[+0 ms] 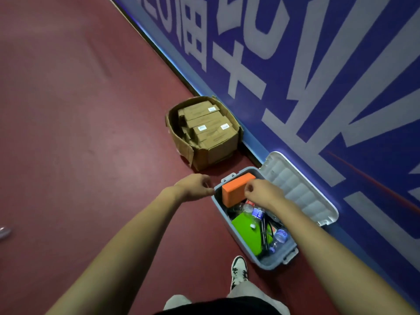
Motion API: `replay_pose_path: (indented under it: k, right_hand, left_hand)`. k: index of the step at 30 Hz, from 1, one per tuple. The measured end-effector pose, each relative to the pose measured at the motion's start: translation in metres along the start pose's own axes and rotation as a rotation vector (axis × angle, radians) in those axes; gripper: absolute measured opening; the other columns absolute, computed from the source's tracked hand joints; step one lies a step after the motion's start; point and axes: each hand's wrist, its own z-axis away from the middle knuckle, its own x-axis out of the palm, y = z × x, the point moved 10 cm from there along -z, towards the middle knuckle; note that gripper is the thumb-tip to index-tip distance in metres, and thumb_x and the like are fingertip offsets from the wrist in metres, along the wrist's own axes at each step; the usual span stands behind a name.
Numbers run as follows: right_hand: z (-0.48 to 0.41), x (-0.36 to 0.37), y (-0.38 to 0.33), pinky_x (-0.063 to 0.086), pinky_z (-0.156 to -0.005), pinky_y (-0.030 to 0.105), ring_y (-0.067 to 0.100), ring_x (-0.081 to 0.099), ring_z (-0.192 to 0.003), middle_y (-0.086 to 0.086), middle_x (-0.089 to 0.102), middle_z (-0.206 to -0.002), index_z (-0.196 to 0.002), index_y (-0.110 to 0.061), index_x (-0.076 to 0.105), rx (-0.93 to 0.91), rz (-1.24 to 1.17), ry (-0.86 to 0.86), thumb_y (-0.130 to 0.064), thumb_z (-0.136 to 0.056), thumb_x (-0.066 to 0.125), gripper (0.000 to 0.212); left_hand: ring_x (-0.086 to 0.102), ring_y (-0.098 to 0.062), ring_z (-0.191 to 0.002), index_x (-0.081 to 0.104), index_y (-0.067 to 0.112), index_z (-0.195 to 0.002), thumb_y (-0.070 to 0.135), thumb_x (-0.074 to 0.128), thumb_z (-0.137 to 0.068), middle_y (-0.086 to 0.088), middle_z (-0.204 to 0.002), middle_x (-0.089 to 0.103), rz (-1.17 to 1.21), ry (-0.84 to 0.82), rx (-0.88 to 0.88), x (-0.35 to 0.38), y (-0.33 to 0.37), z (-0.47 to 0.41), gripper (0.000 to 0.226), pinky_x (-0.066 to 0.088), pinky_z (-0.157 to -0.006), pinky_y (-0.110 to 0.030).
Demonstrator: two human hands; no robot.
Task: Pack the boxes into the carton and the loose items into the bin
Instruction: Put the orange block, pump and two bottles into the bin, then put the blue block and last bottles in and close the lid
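While I watch from the head view, my left hand [193,187] curls at the corner of the blue-grey plastic bin [270,264]; I cannot tell if it grips the rim. My right hand [261,193] is clenched, with nothing visible in it, over the orange foam block [234,189] inside. 2 clear bottles [280,235] lie there too. Flat brown boxes [204,123] fill the cardboard carton [213,153] nearby.

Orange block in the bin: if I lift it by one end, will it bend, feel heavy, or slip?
The orange block looks matte with square edges, likely foam: probably light, fairly stiff and easy to grip. Its flat faces should keep it from rolling. It lies tilted at the far end of the bin, seemingly on bottles, so a push may slide it.
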Motion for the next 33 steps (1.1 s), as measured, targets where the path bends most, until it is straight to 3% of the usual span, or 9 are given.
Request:
replay_pose_path:
  k: [9, 12, 17, 22, 28, 33]
  right_hand:
    - [0.053, 0.025, -0.163, 0.045, -0.08, 0.032, 0.027, 0.06, -0.106, 0.004, 0.067, -0.111, -0.103, -0.022, 0.065, -0.158, 0.046, 0.069, -0.027, -0.09, 0.049, 0.021]
    - [0.057, 0.034, -0.216, 0.045, -0.081, 0.032, 0.027, 0.059, -0.109, 0.004, 0.066, -0.115, -0.106, -0.023, 0.065, -0.214, 0.093, 0.052, -0.028, -0.09, 0.049, 0.024]
    - [0.053, 0.059, -0.311, 0.048, -0.082, 0.033, 0.026, 0.06, -0.105, 0.006, 0.066, -0.113, -0.108, -0.019, 0.065, -0.336, 0.169, 0.02, -0.028, -0.089, 0.049, 0.027]
    - [0.036, 0.102, -0.416, 0.052, -0.085, 0.038, 0.025, 0.061, -0.101, 0.004, 0.067, -0.11, -0.105, -0.02, 0.065, -0.452, 0.242, -0.05, -0.029, -0.088, 0.049, 0.026]
    - [0.015, 0.15, -0.555, 0.045, -0.079, 0.032, 0.027, 0.06, -0.107, 0.005, 0.066, -0.115, -0.104, -0.022, 0.065, -0.573, 0.327, -0.114, -0.025, -0.087, 0.048, 0.025]
    - [0.013, 0.186, -0.664, 0.046, -0.083, 0.031, 0.026, 0.06, -0.109, 0.004, 0.065, -0.117, -0.106, -0.022, 0.065, -0.649, 0.381, -0.178, -0.024, -0.087, 0.047, 0.026]
  left_hand:
    - [0.054, -0.013, -0.088, 0.065, 0.013, -0.107, 0.025, 0.056, -0.089, -0.004, -0.11, 0.066, 0.074, 0.163, 0.001, -0.056, -0.108, 0.127, 0.023, 0.043, -0.078, -0.025]
    - [0.055, -0.015, -0.088, 0.065, 0.015, -0.106, 0.025, 0.057, -0.088, -0.004, -0.109, 0.067, 0.107, 0.199, -0.047, -0.072, -0.152, 0.161, 0.022, 0.045, -0.082, -0.027]
    - [0.06, -0.021, -0.097, 0.066, 0.015, -0.104, 0.024, 0.057, -0.088, -0.004, -0.107, 0.067, 0.164, 0.258, -0.154, -0.092, -0.238, 0.213, 0.021, 0.047, -0.085, -0.029]
    - [0.056, -0.016, -0.088, 0.065, 0.015, -0.105, 0.023, 0.056, -0.088, 0.001, -0.102, 0.065, 0.235, 0.303, -0.273, -0.109, -0.338, 0.256, 0.021, 0.042, -0.077, -0.023]
    - [0.058, -0.017, -0.087, 0.066, 0.021, -0.097, 0.027, 0.059, -0.084, 0.003, -0.093, 0.063, 0.36, 0.355, -0.45, -0.133, -0.475, 0.309, 0.015, 0.046, -0.079, -0.026]
    - [0.061, -0.021, -0.096, 0.067, 0.018, -0.099, 0.025, 0.059, -0.085, -0.003, -0.104, 0.068, 0.412, 0.379, -0.591, -0.15, -0.575, 0.36, 0.018, 0.048, -0.085, -0.03]
